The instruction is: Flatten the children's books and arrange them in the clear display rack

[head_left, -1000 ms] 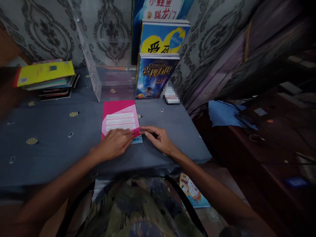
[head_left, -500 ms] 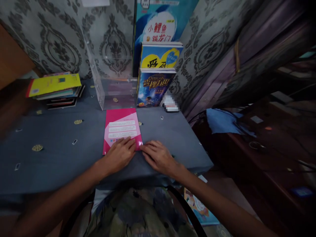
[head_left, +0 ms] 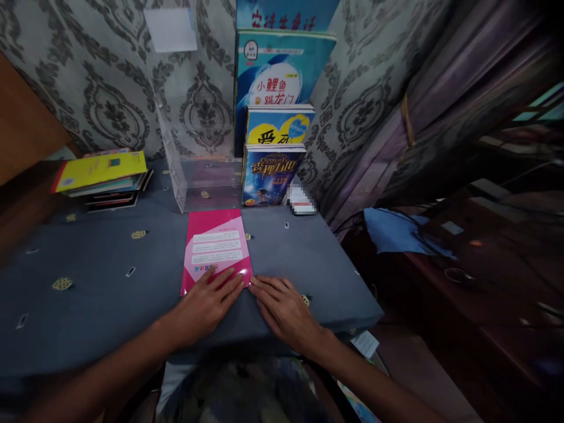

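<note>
Lying flat near the front edge of the blue-clothed counter [head_left: 101, 294], the pink booklet [head_left: 215, 248] has the left hand [head_left: 207, 302] pressed on its near end, fingers [head_left: 227, 279] spread flat, gripping nothing. The right hand [head_left: 284, 308] rests open on the cloth, its fingertips touching the booklet's near right corner. Behind stand a clear acrylic stand [head_left: 194, 176] and upright books [head_left: 271, 173]; a book stack [head_left: 103, 176] lies far left.
</note>
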A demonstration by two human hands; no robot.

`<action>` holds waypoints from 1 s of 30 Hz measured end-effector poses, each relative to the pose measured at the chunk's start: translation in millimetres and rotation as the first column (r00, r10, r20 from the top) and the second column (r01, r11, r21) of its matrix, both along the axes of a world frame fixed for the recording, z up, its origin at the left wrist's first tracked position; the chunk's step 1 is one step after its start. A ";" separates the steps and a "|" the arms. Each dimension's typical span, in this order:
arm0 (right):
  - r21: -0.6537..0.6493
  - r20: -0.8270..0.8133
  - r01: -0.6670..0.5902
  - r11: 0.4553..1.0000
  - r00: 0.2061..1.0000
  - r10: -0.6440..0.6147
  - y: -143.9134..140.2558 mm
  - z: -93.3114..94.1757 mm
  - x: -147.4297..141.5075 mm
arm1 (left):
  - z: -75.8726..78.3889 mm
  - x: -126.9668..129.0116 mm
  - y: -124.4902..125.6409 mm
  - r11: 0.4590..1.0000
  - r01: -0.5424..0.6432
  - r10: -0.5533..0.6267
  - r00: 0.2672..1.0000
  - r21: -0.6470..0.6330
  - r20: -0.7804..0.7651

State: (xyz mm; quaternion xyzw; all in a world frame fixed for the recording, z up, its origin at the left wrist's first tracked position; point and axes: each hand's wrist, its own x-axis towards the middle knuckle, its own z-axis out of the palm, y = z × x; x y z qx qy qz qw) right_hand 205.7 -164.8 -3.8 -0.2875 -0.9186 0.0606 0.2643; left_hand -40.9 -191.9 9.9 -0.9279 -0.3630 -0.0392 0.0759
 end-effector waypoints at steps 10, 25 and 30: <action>-0.046 -0.024 -0.003 0.999 1.000 0.002 0.5 7.3 -1.2 | -1.6 -44.1 -20.1 0.997 -0.049 0.038 0.985 0.064 0.170; -0.170 0.217 0.141 0.975 0.971 -0.103 122.1 10.4 -59.5 | -21.5 -51.8 -15.3 0.983 -0.161 0.125 0.942 0.091 0.311; -0.182 0.179 0.204 0.962 0.969 -0.171 160.8 11.4 -81.7 | -23.6 -48.7 -18.3 0.966 -0.246 0.220 0.943 0.077 0.248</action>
